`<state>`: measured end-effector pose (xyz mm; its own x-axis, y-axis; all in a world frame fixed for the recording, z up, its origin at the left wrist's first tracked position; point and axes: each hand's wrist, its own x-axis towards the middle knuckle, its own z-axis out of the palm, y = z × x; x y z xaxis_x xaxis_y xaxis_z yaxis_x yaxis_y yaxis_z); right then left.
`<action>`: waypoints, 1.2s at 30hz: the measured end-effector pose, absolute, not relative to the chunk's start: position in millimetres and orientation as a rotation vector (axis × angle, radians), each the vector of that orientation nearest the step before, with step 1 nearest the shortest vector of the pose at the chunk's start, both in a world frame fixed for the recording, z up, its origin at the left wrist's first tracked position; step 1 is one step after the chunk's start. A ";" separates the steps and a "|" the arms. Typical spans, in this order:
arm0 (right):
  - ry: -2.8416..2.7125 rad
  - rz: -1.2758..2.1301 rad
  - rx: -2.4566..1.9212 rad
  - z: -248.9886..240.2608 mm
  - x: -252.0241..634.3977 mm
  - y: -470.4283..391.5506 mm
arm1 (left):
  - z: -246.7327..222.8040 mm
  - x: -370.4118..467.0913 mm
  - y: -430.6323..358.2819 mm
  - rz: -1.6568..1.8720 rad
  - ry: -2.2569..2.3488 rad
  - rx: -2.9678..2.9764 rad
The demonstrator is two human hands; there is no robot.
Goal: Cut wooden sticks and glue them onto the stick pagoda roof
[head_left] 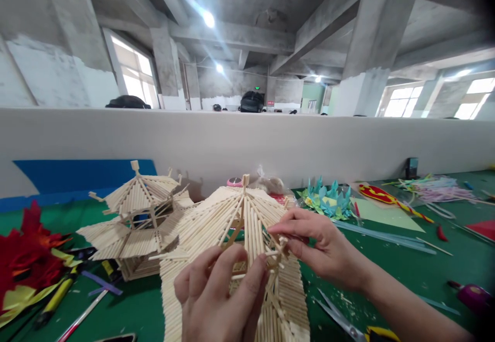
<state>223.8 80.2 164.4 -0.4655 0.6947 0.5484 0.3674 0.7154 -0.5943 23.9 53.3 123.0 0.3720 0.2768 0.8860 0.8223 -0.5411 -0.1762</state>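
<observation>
A pagoda model made of pale round wooden sticks stands directly before me, its upper roof rising to a short bundled peak. My right hand is closed at the roof's right edge, with thumb and fingers pinching a small wooden stick. Close by on the near side, my left hand is curled against the model with its fingers bent. What lies between its thumb and fingers is hidden. Gaps between the roof sticks show near both hands. The wide lower roof spreads beneath them.
A second stick pagoda stands left. Scissors lie at lower right. A red paper piece sits far left, a blue paper flower behind right. Several thin strips lie on the green table. A white partition runs behind.
</observation>
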 end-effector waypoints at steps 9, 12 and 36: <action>-2.101 0.514 -0.807 163.0 224.5 79.4 | 122.2 24.8 53.3 -1.148 -0.947 -2.014; -2.100 0.509 -0.807 163.8 224.5 79.2 | 122.2 25.1 54.2 -1.168 -0.947 -2.010; -2.092 0.502 -0.788 160.1 226.4 79.7 | 125.0 27.6 50.4 -1.184 -1.044 -2.062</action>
